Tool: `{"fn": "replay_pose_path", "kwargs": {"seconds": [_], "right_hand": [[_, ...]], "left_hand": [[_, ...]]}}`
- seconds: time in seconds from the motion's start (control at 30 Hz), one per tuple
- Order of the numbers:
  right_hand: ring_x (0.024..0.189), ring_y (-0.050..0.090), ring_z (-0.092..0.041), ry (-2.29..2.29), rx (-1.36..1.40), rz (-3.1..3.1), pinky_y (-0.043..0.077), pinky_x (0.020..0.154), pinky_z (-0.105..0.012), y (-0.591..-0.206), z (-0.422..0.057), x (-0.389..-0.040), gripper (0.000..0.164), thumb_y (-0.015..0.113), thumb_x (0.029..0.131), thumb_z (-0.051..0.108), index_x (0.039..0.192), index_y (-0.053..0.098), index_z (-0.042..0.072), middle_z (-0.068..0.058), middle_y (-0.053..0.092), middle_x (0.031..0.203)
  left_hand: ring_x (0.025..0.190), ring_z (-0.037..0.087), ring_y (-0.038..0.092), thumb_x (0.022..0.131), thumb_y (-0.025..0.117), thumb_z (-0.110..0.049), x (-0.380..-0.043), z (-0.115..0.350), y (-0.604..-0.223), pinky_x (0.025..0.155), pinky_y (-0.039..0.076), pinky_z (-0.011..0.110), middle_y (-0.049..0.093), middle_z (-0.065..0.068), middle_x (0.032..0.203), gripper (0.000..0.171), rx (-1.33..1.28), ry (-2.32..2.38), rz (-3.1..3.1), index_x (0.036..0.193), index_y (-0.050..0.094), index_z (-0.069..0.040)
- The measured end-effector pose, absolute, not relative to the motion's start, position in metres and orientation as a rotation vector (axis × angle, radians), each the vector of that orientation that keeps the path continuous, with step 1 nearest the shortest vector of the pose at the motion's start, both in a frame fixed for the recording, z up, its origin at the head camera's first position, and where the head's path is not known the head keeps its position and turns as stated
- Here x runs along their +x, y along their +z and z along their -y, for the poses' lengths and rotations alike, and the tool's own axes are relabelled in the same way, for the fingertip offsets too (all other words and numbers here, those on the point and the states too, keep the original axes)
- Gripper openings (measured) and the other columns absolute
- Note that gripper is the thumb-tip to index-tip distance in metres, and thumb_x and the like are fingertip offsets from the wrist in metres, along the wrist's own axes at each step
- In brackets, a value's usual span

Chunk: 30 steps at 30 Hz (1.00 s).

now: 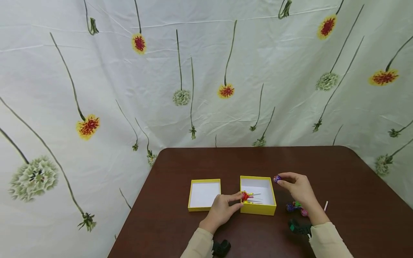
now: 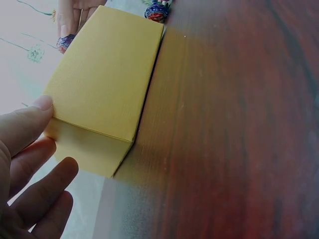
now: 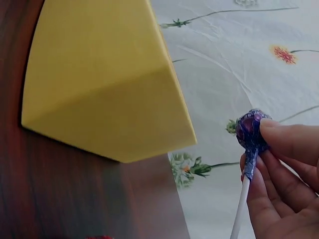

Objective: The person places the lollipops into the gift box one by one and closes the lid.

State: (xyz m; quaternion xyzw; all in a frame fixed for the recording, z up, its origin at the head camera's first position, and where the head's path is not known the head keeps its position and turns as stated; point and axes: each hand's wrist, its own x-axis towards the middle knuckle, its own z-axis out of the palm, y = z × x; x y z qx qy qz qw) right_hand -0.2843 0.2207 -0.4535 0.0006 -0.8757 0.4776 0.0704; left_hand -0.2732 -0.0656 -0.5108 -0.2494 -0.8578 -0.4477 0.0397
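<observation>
My right hand pinches a lollipop with a purple-blue wrapper and white stick, held up beside the box's right wall. The thumb lies on the wrapped candy and the fingers are behind it. At the front left corner of an open yellow box, my left hand holds the rim between thumb and index finger; its other fingers are spread apart in the left wrist view. Inside the white-lined box lie several lollipops in red and yellow wrappers, partly hidden by the left wall.
Left of the box lies its yellow-edged white lid. Several more lollipops in blue, green and pink wrappers are on the dark wooden table, partly under the right hand. A flowered cloth hangs behind the table.
</observation>
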Motion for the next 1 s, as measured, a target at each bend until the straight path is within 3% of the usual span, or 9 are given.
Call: {"fn": "replay_pose_path", "kwargs": {"seconds": [0.2, 0.47, 1.0], "right_hand": [[0.111, 0.067, -0.034, 1.485, 0.01, 2.644, 0.06, 0.088, -0.042, -0.457, -0.213, -0.282, 0.029, 0.068, 0.096, 0.014, 0.122, 0.07, 0.001, -0.022, 0.068, 0.124], [0.106, 0.068, -0.031, 1.49, 0.065, 2.625, 0.062, 0.084, -0.036, -0.455, -0.203, -0.286, 0.027, 0.069, 0.095, 0.01, 0.12, 0.071, 0.0, -0.02, 0.071, 0.119], [0.104, 0.068, -0.029, 1.472, 0.168, 2.621, 0.061, 0.082, -0.036, -0.454, -0.177, -0.292, 0.024, 0.07, 0.094, 0.01, 0.116, 0.074, 0.001, -0.019, 0.072, 0.116]], "left_hand": [[0.12, 0.018, 0.066, 0.09, 0.075, -0.022, -0.273, 0.064, -0.513, 0.099, 0.055, 0.033, 0.069, 0.003, 0.128, 0.036, -0.745, -1.389, 2.649, 0.124, 0.072, -0.01], [0.119, 0.018, 0.066, 0.09, 0.075, -0.022, -0.274, 0.065, -0.513, 0.099, 0.055, 0.034, 0.069, 0.004, 0.127, 0.036, -0.753, -1.376, 2.631, 0.124, 0.072, -0.01], [0.119, 0.018, 0.066, 0.09, 0.075, -0.022, -0.275, 0.065, -0.512, 0.1, 0.055, 0.035, 0.069, 0.003, 0.128, 0.036, -0.737, -1.372, 2.646, 0.124, 0.071, -0.01]]}}
